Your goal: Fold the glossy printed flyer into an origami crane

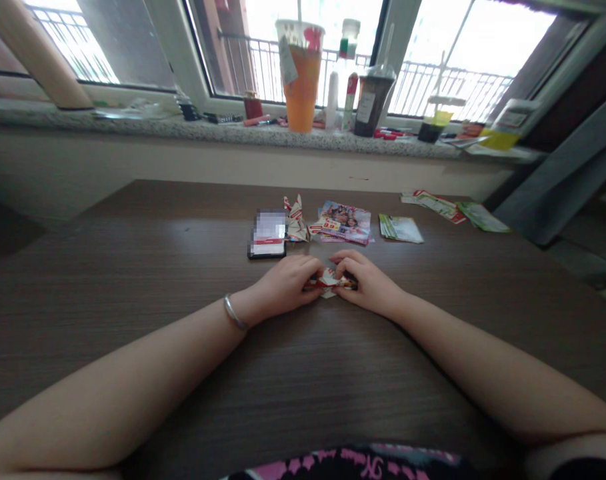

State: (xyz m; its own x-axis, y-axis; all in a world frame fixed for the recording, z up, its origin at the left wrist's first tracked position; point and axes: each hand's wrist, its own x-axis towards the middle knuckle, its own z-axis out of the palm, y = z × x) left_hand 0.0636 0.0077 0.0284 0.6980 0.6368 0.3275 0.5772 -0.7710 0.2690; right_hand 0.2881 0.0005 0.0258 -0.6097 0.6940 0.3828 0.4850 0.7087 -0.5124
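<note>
A small folded piece of printed paper [329, 283], red and white, lies on the dark wooden table [147, 280] in front of me. My left hand [287, 285], with a silver bracelet on the wrist, pinches its left end with curled fingers. My right hand [363, 280] presses and pinches its right end, fingers closed over it. Most of the paper is hidden under the fingers. Both forearms rest on the table.
Behind my hands lie a phone [267, 235], a folded paper figure [296, 219], a colourful leaflet [343, 222] and more leaflets [401, 228] toward the right. On the windowsill [193, 128] stand an orange drink cup [301, 73], bottles, a dark drink cup [371, 100] and small items.
</note>
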